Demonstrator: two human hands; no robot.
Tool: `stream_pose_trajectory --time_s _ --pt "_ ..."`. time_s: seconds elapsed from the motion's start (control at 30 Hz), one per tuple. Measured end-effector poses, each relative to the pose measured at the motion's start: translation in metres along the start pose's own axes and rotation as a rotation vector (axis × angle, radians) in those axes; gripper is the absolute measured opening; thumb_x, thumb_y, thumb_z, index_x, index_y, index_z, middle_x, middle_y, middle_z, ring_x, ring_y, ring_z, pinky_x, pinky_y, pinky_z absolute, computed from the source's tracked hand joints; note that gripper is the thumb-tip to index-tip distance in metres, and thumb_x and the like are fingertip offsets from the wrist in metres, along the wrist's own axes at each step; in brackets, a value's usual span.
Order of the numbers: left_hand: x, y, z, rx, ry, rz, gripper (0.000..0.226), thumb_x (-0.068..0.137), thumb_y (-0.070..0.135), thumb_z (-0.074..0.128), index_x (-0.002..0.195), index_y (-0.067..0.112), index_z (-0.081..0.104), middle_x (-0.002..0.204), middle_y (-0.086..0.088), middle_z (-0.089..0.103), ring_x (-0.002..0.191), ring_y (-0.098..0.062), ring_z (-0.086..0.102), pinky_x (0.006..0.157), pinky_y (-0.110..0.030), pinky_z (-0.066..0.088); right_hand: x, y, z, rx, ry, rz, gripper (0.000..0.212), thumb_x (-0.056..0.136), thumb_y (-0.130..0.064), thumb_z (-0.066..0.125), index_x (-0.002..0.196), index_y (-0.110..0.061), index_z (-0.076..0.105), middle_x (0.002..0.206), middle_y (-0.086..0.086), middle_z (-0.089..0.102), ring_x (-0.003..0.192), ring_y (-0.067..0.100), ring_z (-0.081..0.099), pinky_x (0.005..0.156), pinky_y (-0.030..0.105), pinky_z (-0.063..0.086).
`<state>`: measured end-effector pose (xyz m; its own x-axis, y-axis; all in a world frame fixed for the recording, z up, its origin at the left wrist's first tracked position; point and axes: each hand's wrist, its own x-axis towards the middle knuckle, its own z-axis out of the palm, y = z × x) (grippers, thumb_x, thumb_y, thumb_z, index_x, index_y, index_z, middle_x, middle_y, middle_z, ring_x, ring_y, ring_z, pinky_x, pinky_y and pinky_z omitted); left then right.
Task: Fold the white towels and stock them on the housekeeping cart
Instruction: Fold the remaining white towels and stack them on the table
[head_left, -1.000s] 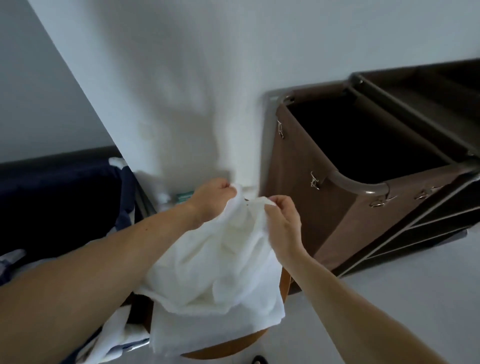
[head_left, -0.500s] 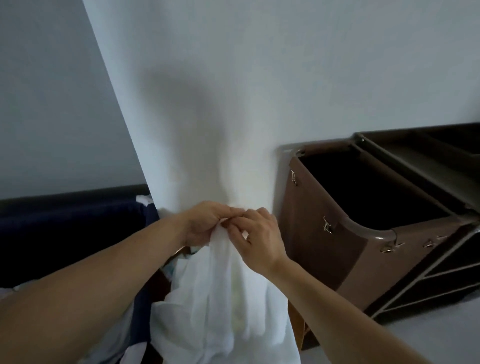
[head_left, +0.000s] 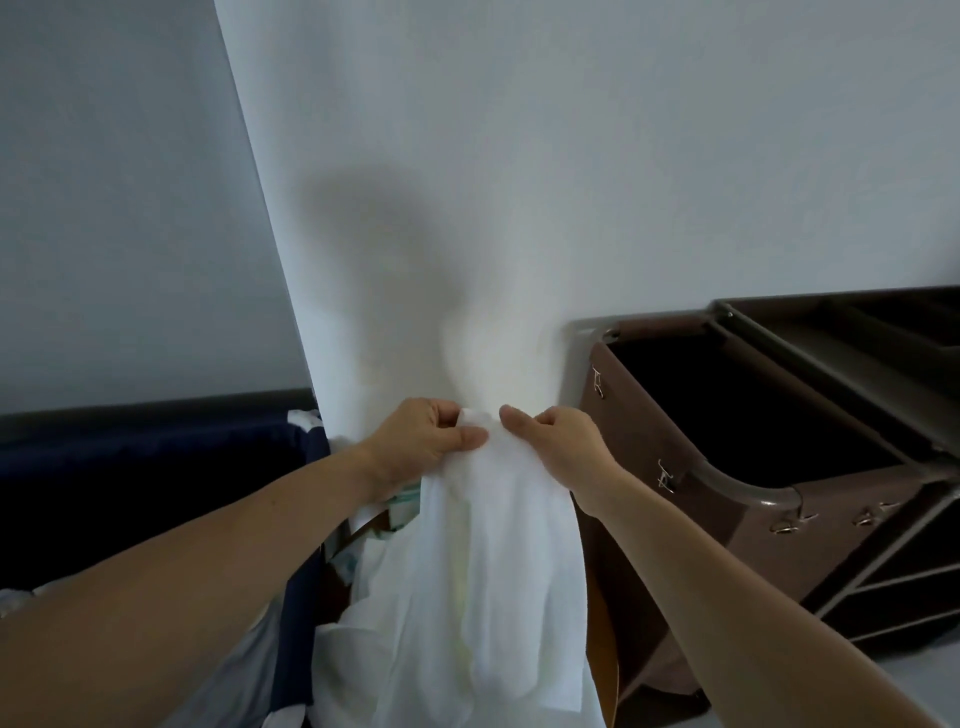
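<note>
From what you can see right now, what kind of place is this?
Probably a hotel room or service corner, though I cannot be sure. A housekeeping cart with a brown linen bag stands by the white wall, and the left hand and right hand hold up a white towel.

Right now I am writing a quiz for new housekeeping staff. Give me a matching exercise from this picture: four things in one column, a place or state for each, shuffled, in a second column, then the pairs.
Things
1. towel
2. left hand
3. cart
4. wall

Places or states
A. brown, at the right, open at the top
B. white, hanging down from both hands
C. pale, behind the hands
D. pinching the towel's top edge, beside the right hand

Pairs: 1-B; 2-D; 3-A; 4-C
</note>
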<state>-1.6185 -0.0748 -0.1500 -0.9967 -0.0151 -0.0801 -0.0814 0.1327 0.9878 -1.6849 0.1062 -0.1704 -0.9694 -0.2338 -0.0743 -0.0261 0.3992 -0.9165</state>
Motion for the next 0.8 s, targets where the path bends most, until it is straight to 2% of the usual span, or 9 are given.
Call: stream_pose_trajectory --time_s 0.07,0.13,0.2,0.33,0.43,0.53,0.67,0.73,0.8 --pt "-0.003 -0.002 -0.001 0.041 0.035 0.031 0.007 0.09 0.009 0.071 0.092 0.004 0.074 0.086 -0.009 0.076 0.075 -0.017 0.072 0.066 -0.025 0.056 -0.002 -0.006 -0.003 -0.061 0.004 0.022 0.054 0.083 -0.059 0.071 0.06 -0.011 0.057 0.06 0.006 0.053 0.055 0.021 0.05 0.054 0.032 0.041" --pt "-0.005 -0.004 -0.002 0.079 0.068 0.062 0.006 0.09 0.012 0.071 0.087 0.007 0.074 0.08 -0.005 0.075 0.071 -0.014 0.07 0.065 -0.024 0.055 -0.006 -0.013 -0.002 -0.089 -0.139 0.158 0.061 0.085 -0.066 0.063 0.082 -0.005 0.069 0.068 0.008 0.072 0.056 0.019 0.063 0.057 0.029 0.05" --pt "-0.007 -0.004 -0.001 0.139 0.094 0.09 0.009 0.09 0.015 0.071 0.083 0.011 0.074 0.076 -0.003 0.073 0.068 -0.012 0.067 0.065 -0.026 0.055 -0.011 -0.017 0.0 -0.137 -0.227 0.224 0.065 0.088 -0.068 0.056 0.096 -0.006 0.07 0.071 0.005 0.076 0.053 0.012 0.067 0.062 0.028 0.049" --pt "-0.009 0.0 0.002 0.273 0.194 0.179 0.015 0.091 0.02 0.07 0.076 0.017 0.071 0.07 0.001 0.069 0.063 -0.006 0.062 0.062 -0.023 0.051 -0.012 -0.021 0.001 -0.104 -0.183 0.244 0.075 0.091 -0.073 0.043 0.09 -0.003 0.072 0.071 0.007 0.074 0.057 0.017 0.065 0.065 0.031 0.042" --pt "-0.008 0.003 0.0 0.343 0.246 0.245 0.018 0.092 0.02 0.069 0.073 0.018 0.069 0.066 0.007 0.066 0.058 0.0 0.056 0.057 -0.015 0.045 -0.017 -0.026 0.002 -0.082 -0.242 0.269 0.068 0.092 -0.07 0.045 0.08 -0.008 0.071 0.066 0.005 0.073 0.059 0.017 0.064 0.065 0.032 0.043" --pt "-0.008 -0.001 -0.003 0.304 0.201 0.224 0.028 0.093 0.019 0.069 0.066 0.022 0.066 0.058 0.015 0.061 0.053 0.003 0.053 0.054 -0.011 0.041 -0.015 -0.03 0.004 0.123 -0.165 0.16 0.044 0.092 -0.046 0.066 0.081 -0.004 0.067 0.071 0.008 0.068 0.059 0.017 0.06 0.067 0.034 0.046" --pt "-0.009 -0.004 -0.011 0.013 0.075 0.072 0.022 0.097 0.024 0.062 0.093 0.009 0.076 0.083 -0.002 0.073 0.069 -0.012 0.063 0.061 -0.022 0.051 -0.015 -0.03 0.004 0.141 0.011 -0.145 0.04 0.093 -0.037 0.07 0.089 0.003 0.068 0.071 0.004 0.055 0.065 0.015 0.048 0.061 0.029 0.04" --pt "-0.006 -0.001 -0.017 -0.045 0.053 0.023 0.022 0.099 0.021 0.058 0.1 0.008 0.076 0.092 -0.006 0.075 0.078 -0.017 0.067 0.068 -0.028 0.055 -0.018 -0.033 0.003 0.146 -0.02 -0.235 0.027 0.095 -0.034 0.068 0.085 -0.01 0.072 0.066 -0.002 0.056 0.06 0.01 0.048 0.057 0.025 0.04" --pt "-0.002 0.005 -0.026 -0.013 0.065 0.009 0.022 0.1 0.016 0.055 0.106 0.005 0.073 0.1 -0.009 0.075 0.088 -0.022 0.068 0.078 -0.034 0.056 -0.022 -0.039 -0.003 0.114 -0.145 -0.266 0.02 0.094 -0.034 0.067 0.087 -0.016 0.075 0.074 0.006 0.064 0.069 0.016 0.055 0.067 0.033 0.046"
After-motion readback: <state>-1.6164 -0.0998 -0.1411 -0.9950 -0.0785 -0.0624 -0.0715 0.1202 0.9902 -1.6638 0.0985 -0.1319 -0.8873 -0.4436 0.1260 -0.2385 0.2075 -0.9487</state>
